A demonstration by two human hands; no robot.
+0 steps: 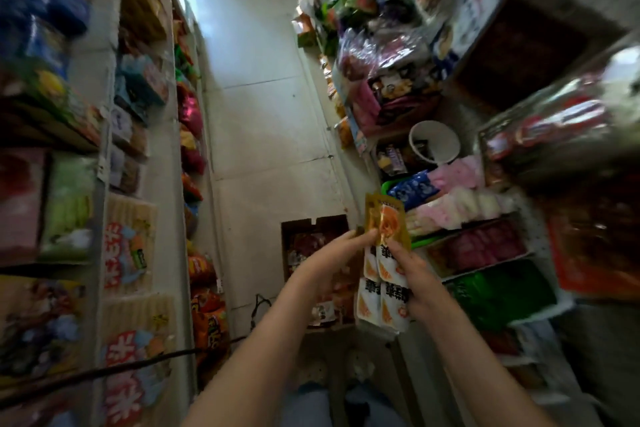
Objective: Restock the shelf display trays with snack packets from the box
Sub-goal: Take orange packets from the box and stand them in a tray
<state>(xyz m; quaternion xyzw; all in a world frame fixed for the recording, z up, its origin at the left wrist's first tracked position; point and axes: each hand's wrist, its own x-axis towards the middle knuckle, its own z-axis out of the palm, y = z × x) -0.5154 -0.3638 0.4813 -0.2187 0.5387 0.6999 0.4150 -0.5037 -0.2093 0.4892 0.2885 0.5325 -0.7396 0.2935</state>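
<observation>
The person stands in a narrow aisle. The pale tiled floor [263,97] runs as an open strip between the left shelving [152,156] and the right shelving [533,291], both crowded to their front edges. Both hands are up over the right side of the aisle and hold a bunch of snack packets [382,274], gold at the top and white with orange below. The left hand [334,251] pinches the left edge of the gold top packet with its fingertips. The right hand [412,276] is curled round the right edge of the bunch lower down. The packets hang just in front of the right shelf's front edge, beside the display trays [417,242], which hold rows of pink, dark red and green packs. The cardboard box [299,222] sits open on the floor below the left forearm, against the foot of the right shelf, with packets inside. It narrows the floor there. A white bucket [446,149] stands on the shelf behind the trays, and a dark cable [138,362] crosses the lower left.
</observation>
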